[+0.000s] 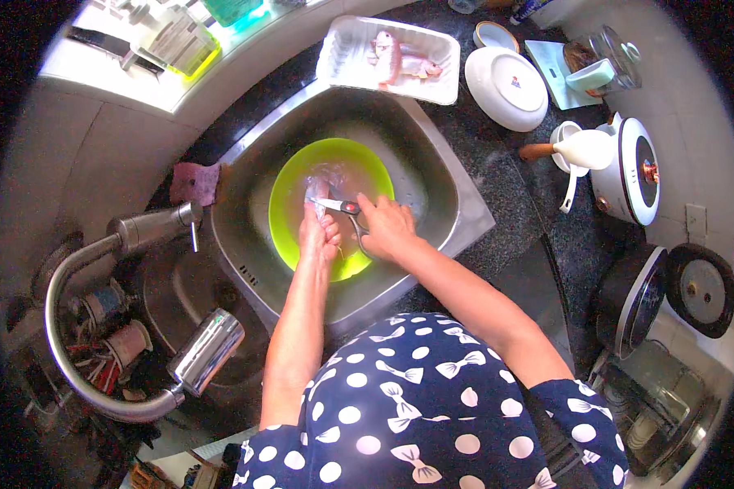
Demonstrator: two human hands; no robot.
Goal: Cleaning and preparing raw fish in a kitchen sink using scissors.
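My left hand [320, 235] grips a pale pinkish fish [317, 188] over a lime-green plastic basin [284, 244]. My right hand [386, 223] holds kitchen scissors [350, 208], whose blades reach to the fish just above my left thumb. How far the blades are parted is hard to tell. Cloudy water stands in the basin, which rests in a stainless steel sink [428, 159]. Part of the fish is hidden by my left fingers. Behind the sink, a white foam tray [348, 61] bears more pink fish [389, 58].
A curved steel faucet [67, 269] stands left, near a purple sponge cloth [194, 183]. On the right counter are an upturned white plate [506, 88], a wooden-handled white ladle [578, 150], a white electric pot [627, 171] and a dark lidded pot [633, 302].
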